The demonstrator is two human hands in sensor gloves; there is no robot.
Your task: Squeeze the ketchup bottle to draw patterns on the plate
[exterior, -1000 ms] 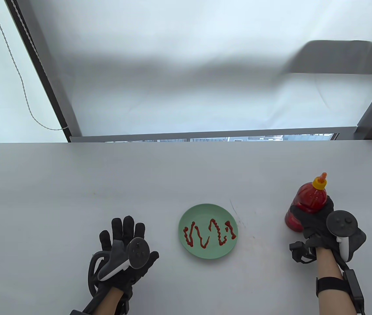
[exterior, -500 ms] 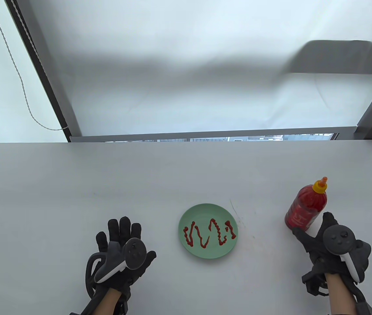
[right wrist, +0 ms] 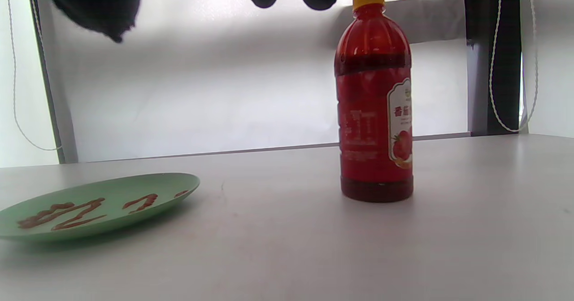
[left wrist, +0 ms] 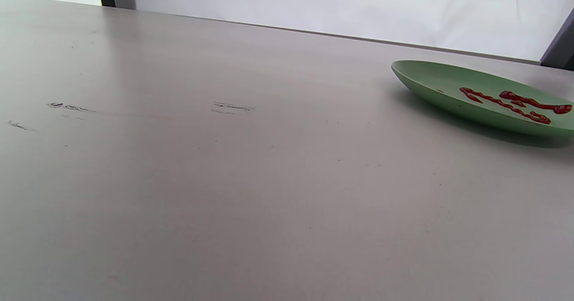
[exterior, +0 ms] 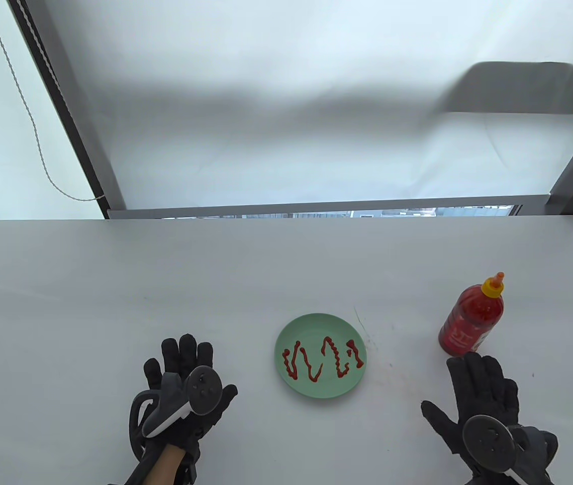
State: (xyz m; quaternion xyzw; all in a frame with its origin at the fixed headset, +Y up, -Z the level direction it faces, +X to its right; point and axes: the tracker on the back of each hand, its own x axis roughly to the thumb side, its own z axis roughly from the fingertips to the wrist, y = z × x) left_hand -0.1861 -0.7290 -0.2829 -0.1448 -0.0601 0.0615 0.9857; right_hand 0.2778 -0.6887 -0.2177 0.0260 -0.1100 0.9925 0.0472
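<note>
On the pale grey surface [exterior: 114,283], toward its right side, the red plastic ketchup bottle [exterior: 471,319] with a yellow cap and orange nozzle tip stands upright on its base, long axis vertical, nozzle pointing up; in the right wrist view its printed label [right wrist: 400,126] faces right of the camera. Nothing touches the bottle. Just in front of it, the right hand [exterior: 483,404] in a black sensor glove lies palm down, its fingers [exterior: 473,366] spread apart and empty, their tips close to the bottle's base but clear of it. A round dark tracker [exterior: 487,436] sits on the back of this hand.

Left of the bottle, near the middle of the surface, the round pale green plate [exterior: 296,328] carries red ketchup squiggles [exterior: 323,359]: zigzag lines running across its centre. The wrist views show the plate as shallow, with a raised rim.

Further left, the left hand [exterior: 185,391], also black-gloved, lies flat with fingers [exterior: 185,348] extended, loosely apart and holding nothing, a tracker [exterior: 200,389] strapped over its back. It is well apart from the plate.
</note>
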